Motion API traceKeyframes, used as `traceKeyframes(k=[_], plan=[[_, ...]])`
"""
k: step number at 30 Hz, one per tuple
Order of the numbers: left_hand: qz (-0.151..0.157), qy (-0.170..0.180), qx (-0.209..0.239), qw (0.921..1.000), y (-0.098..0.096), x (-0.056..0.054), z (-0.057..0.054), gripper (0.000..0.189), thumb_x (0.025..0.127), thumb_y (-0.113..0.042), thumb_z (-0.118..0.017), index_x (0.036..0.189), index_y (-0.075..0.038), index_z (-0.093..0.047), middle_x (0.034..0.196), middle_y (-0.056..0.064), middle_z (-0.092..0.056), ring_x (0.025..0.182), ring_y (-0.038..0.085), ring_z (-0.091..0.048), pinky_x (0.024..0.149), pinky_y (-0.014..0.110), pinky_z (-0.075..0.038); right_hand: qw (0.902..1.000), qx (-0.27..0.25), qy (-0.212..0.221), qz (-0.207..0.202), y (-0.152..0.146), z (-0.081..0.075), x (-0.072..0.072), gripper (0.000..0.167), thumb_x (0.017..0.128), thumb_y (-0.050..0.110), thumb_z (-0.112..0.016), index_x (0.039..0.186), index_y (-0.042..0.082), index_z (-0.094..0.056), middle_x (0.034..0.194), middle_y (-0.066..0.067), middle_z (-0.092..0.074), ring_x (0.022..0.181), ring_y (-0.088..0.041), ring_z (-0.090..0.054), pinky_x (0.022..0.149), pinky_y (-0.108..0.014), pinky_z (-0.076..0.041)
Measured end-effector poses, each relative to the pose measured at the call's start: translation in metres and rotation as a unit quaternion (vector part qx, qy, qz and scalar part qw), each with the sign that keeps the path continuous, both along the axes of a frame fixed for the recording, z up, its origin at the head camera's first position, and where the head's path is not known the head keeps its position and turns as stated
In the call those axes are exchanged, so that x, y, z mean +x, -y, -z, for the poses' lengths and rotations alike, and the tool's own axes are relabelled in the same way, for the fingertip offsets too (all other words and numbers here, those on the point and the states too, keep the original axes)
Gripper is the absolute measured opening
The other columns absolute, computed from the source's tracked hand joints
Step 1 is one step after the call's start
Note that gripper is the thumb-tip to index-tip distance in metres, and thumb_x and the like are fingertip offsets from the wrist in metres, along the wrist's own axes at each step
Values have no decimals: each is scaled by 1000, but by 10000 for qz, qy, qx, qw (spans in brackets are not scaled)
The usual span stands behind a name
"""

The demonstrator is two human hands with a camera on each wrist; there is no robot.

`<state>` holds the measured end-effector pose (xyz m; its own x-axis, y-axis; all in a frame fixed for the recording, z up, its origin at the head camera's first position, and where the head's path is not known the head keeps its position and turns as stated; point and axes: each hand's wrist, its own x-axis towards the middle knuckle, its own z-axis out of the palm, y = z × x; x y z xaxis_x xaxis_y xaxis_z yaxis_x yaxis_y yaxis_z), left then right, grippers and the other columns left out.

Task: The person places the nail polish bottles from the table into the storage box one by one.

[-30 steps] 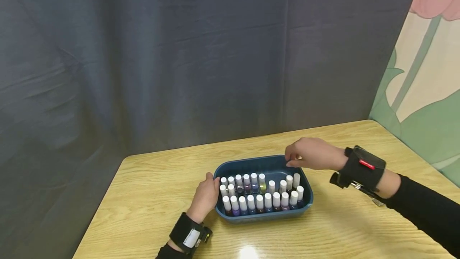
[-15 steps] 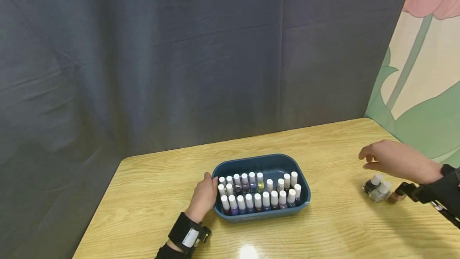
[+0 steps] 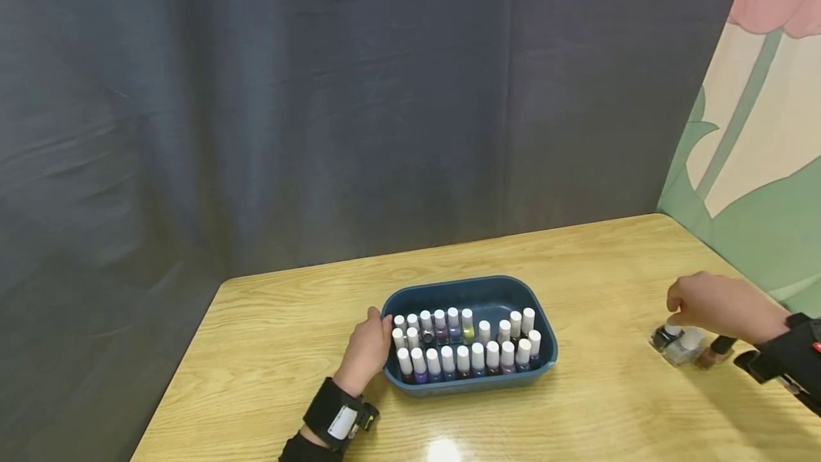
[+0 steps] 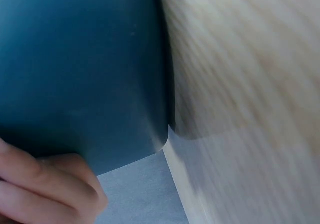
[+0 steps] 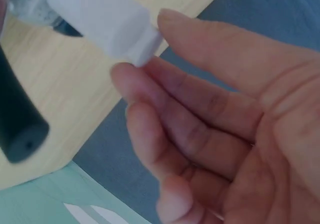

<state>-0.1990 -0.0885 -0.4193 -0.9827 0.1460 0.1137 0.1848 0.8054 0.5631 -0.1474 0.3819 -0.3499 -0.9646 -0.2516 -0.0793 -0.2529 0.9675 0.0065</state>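
My left hand (image 3: 365, 351) grips the left end of a dark blue plastic bin (image 3: 471, 388). In the left wrist view its curled fingers (image 4: 50, 184) lie against the bin's outer wall. White-capped nail polish bottles (image 3: 478, 358) stand in rows inside the bin. Far to the right, my right hand (image 3: 721, 305) pinches the white cap of a dark nail polish bottle (image 3: 662, 338) between thumb and fingertips. Beside it are a clear, white-capped bottle (image 3: 683, 349) and a brown bottle with a black cap (image 3: 713, 353). The right wrist view shows the pinched cap (image 5: 146, 46) behind a nearer white cap (image 5: 100, 16).
The wooden table (image 3: 276, 348) carries the bin near its middle. A dark grey curtain (image 3: 359, 105) hangs along the back edge. At the right edge hangs a cloth (image 3: 770, 219) with a flower pattern.
My right hand has left the bin's back right corner, moved right and come down to the loose bottles, where it has taken a white cap. The left hand stays at the bin.
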Motion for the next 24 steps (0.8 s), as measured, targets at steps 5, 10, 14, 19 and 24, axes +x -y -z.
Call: traceKeyframes(k=[5,10,14,19,24], plan=[[-15,72,10,10000,-1,-1,2,21,98,-17,-40,92,3,-44,69,19,-58,64,25,-59,51,35,-43,9996,-220,121,164,2,5,-2,22,71,19,-74,61,20,-53,61,10,-45,54,-5,-34,52,-25,-28],[-23,17,-8,10000,-1,-1,2,21,98,-17,-40,91,2,-44,69,19,-58,63,27,-60,51,35,-43,9996,-266,-46,-37,4,6,-4,27,72,18,-73,57,22,-51,57,12,-40,52,-2,-28,51,-23,-24],[-15,-52,-39,10000,-1,-2,1,21,98,-17,-40,90,2,-44,69,21,-58,65,29,-61,52,37,-43,9989,-196,-335,-273,6,3,-7,23,72,15,-74,59,23,-56,61,14,-48,53,1,-36,51,-22,-30],[-10,-59,-36,10000,-1,-1,2,21,98,-17,-40,90,2,-44,69,20,-58,64,28,-60,52,36,-43,9976,-155,-529,-408,13,-6,-8,20,71,13,-74,62,23,-59,65,15,-55,57,3,-43,51,-21,-36],[-9,-103,-21,9999,-1,-1,2,21,98,-17,-40,89,2,-44,68,20,-58,64,28,-61,51,36,-43,9962,-255,-664,-507,25,-14,-7,24,71,15,-74,61,27,-56,61,19,-50,55,6,-38,50,-19,-32]])
